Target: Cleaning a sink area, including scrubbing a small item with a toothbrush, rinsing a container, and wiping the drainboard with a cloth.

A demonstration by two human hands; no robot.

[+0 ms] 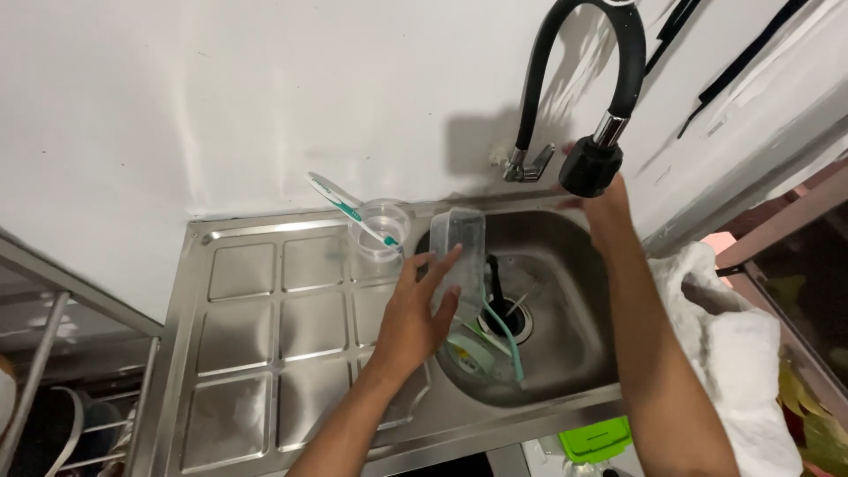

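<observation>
Gripping a clear plastic container (459,256) by its side wall, the left hand (415,314) holds it upright over the sink's (574,353) left rim. It looks light, stiff, and slippery when wet. The right hand (601,199) reaches the black faucet head (590,166), which hides its fingers, so their grip is unclear.

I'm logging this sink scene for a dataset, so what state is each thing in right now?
clear plastic container: empty, tilted over the sink, held by the left hand.
right hand: reaching up behind the faucet head, grip hidden.
flexible black faucet: bent downward, no water seen running.
toothbrush: leaning in the clear cup, which stands upright.
sink: drain open, not filled.
white cloth: crumpled beside the sink.
</observation>
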